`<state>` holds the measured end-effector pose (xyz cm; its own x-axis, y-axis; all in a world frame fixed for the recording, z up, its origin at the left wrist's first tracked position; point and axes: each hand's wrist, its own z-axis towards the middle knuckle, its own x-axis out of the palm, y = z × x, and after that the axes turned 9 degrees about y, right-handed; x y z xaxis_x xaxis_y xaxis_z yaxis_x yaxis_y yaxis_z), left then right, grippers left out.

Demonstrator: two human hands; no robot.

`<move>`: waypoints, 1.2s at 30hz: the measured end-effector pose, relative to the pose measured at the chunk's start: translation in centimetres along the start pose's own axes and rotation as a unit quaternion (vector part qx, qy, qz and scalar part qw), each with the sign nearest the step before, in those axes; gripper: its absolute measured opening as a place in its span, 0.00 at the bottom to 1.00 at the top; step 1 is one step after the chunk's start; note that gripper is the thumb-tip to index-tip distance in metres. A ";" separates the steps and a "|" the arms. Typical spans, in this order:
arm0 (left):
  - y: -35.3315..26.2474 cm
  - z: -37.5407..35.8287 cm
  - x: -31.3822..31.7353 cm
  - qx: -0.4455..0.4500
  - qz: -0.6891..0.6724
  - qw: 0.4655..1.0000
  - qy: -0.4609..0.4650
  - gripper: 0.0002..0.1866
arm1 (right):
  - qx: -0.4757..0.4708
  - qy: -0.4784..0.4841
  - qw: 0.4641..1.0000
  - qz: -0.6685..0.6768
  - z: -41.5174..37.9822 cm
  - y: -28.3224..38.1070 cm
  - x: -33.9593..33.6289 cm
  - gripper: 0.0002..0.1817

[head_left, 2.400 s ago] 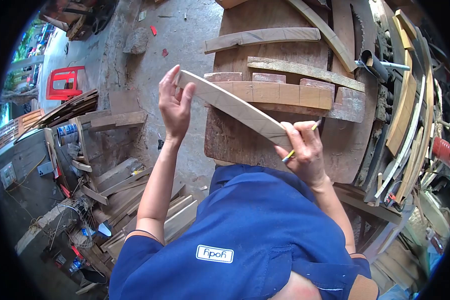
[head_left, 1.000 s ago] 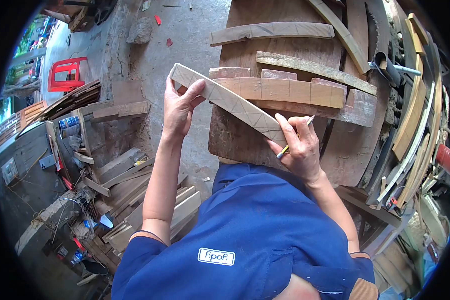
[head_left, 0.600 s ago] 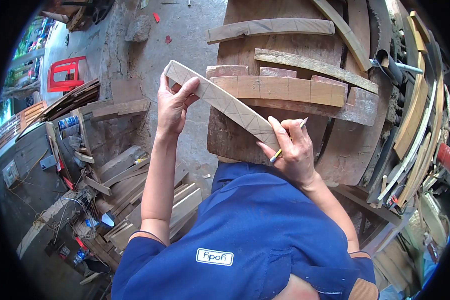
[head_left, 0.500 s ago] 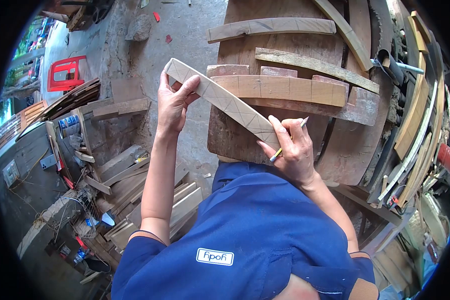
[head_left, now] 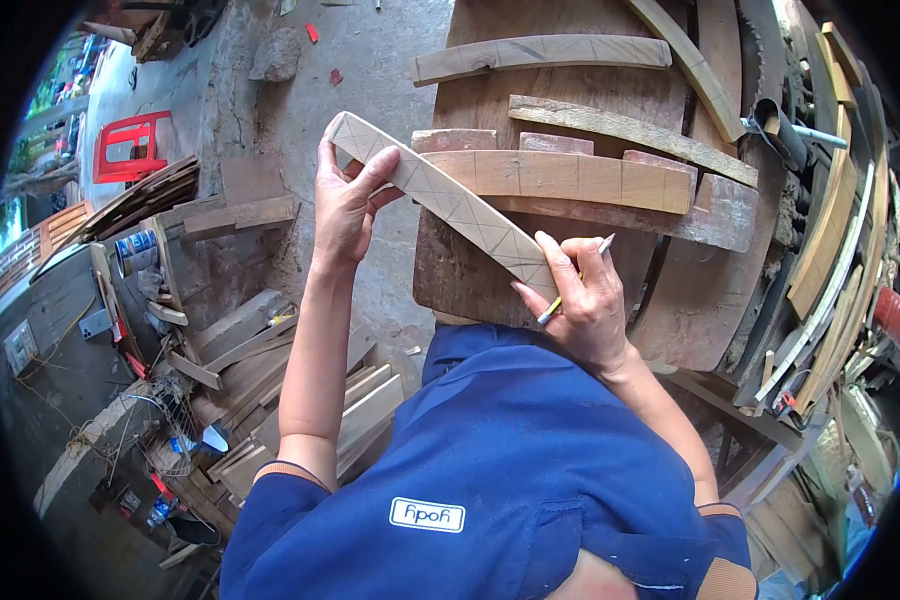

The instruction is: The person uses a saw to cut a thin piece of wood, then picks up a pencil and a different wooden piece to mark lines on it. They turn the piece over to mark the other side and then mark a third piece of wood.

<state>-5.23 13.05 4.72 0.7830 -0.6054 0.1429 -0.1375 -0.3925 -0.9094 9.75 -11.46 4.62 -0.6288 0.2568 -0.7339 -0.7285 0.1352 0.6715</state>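
A pale wooden strip [head_left: 458,210] with pencilled zigzag and cross lines on its face is held up at a slant over the bench's near left edge. My left hand [head_left: 348,205] is closed round its upper left end, thumb on the marked face. At the lower right end, my right hand [head_left: 585,305] pinches the strip's edge between thumb and fingers. A pencil [head_left: 552,310] is also tucked in my right hand, one end poking out above the knuckles. Just beyond the strip, a curved wooden piece with pencil lines [head_left: 570,178] rests on reddish wooden blocks [head_left: 725,212].
The wooden bench [head_left: 490,280] carries another curved piece [head_left: 545,55] and a rough slat [head_left: 630,133]. Curved boards [head_left: 825,220] lean in a stack at right, near a metal pipe [head_left: 778,130]. Scrap wood [head_left: 245,350] lies at left; a red plastic stool [head_left: 130,147] stands farther off.
Almost nothing differs. The strip and both hands have shifted very slightly up and left, with the same grips kept.
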 end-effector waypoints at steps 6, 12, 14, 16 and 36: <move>-0.7 -0.4 0.7 0.006 0.011 1.000 0.007 0.52 | 0.002 -0.002 1.000 0.004 0.1 0.0 0.1 0.34; -0.7 -0.2 0.5 0.003 0.011 1.000 0.006 0.53 | 0.006 0.030 0.999 -0.015 -0.1 0.0 -0.5 0.35; -0.6 -0.2 0.5 0.001 0.012 1.000 0.003 0.53 | 0.007 0.038 0.999 -0.018 -0.1 0.0 -1.0 0.34; -0.5 -0.2 0.5 0.003 0.014 1.000 0.003 0.53 | 0.003 0.007 0.999 0.031 0.0 -0.3 -1.3 0.35; -0.4 -0.2 0.6 0.017 0.004 1.000 0.008 0.53 | 0.155 0.025 0.886 0.435 7.9 -0.2 -1.7 0.11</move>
<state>-4.79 12.71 5.24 0.7716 -0.6201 0.1419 -0.1233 -0.3646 -0.9230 13.10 -4.36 6.52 -0.9331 0.3510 0.0780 0.1439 0.1656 0.9756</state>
